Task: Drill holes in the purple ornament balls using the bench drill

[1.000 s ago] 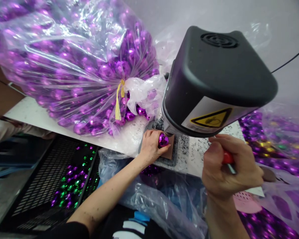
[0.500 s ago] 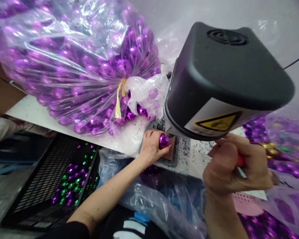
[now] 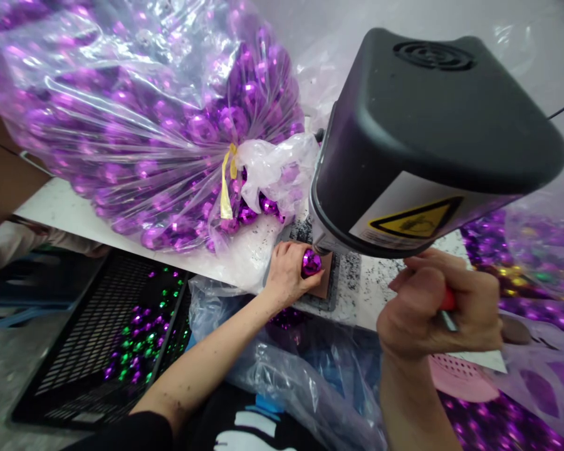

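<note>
My left hand (image 3: 286, 269) is closed around a shiny purple faceted ball (image 3: 311, 262), with thumb and fingers on its sides. The ball sits right under the metal tip (image 3: 318, 243) of a black machine (image 3: 442, 125). Beneath this hand lies a brown pad (image 3: 323, 282) on a dark grey base (image 3: 331, 297). In front of the machine, my right hand (image 3: 442, 307) is a fist around a red-handled tool (image 3: 447, 300), its metal end poking out below. Most of that tool is hidden by the fingers.
A large tied clear bag of purple balls (image 3: 145, 144) fills the left of the white table (image 3: 235, 266). Below stands a black crate (image 3: 61, 369) with purple and green beads. Clear plastic (image 3: 272, 363) hangs at my lap. A pink perforated basket (image 3: 465, 379) is at right.
The view has shifted slightly. My left hand still holds the ball under the machine tip, and my right fist has moved a little left relative to the machine.
</note>
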A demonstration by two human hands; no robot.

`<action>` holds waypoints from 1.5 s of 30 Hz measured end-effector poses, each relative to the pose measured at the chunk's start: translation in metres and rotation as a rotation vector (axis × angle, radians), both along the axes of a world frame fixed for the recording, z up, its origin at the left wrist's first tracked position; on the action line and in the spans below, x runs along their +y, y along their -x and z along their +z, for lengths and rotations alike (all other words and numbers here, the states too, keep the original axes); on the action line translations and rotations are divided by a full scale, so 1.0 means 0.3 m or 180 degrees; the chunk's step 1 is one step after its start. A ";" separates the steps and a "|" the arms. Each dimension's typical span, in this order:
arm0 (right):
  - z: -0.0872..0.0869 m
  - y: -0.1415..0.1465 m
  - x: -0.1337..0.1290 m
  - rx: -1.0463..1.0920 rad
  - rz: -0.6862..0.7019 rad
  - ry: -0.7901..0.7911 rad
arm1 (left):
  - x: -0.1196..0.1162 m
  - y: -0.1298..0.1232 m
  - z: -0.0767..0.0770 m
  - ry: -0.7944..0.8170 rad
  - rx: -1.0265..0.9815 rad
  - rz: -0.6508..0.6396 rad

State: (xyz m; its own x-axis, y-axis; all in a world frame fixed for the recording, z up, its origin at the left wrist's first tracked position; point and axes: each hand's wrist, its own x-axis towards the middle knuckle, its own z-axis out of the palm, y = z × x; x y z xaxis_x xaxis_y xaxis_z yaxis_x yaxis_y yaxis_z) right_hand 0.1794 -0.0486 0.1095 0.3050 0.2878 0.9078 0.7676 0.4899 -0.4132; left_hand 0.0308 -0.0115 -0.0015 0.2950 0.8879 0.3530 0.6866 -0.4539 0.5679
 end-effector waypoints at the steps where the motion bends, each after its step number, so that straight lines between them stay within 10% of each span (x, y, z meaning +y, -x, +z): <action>1: -0.002 0.000 0.000 0.0007 -0.0018 -0.0011 | 0.001 0.000 -0.001 0.0005 0.0006 0.0003; 45: -0.094 -0.001 0.007 -0.0308 0.0254 -0.0226 | 0.001 -0.003 0.007 0.0031 -0.0118 0.0045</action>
